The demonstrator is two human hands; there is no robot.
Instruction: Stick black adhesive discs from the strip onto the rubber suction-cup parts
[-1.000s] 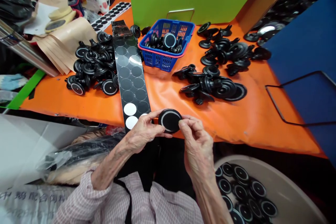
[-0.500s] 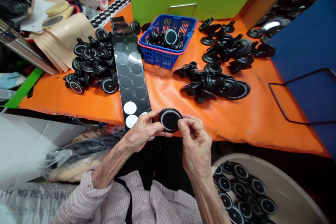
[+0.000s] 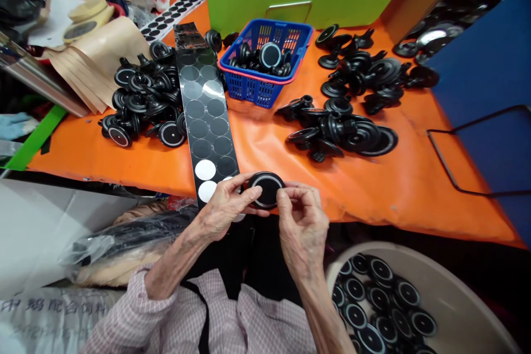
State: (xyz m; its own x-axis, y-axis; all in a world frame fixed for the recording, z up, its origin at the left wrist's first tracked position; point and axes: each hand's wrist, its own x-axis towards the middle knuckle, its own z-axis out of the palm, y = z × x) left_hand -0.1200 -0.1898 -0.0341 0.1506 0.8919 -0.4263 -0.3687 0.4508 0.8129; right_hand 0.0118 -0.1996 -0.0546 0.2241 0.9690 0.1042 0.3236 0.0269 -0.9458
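Above the table's front edge, a black suction-cup base [image 3: 269,194] with a pale grey ring faces up between my hands. My left hand [image 3: 226,203] grips its left side, fingers behind and the thumb lying on the face. At the right rim, my right hand [image 3: 303,215] pinches with thumb and forefinger, the other fingers curled in. Left of the base, a long black sheet of round stickers [image 3: 202,128] runs down the table, partly beneath my left hand. Several white circles show on its near end.
A blue basket [image 3: 251,91] holds several bases at the back. Piles of black bases lie left [image 3: 145,94] and right [image 3: 332,127] on the orange cloth [image 3: 257,138]. A pale tub [image 3: 460,293] with more bases stands low at right. A blue panel [image 3: 489,83] bounds the right.
My left thumb has slid from the rim onto the face of the base. Both hands and the base have shifted slightly left.
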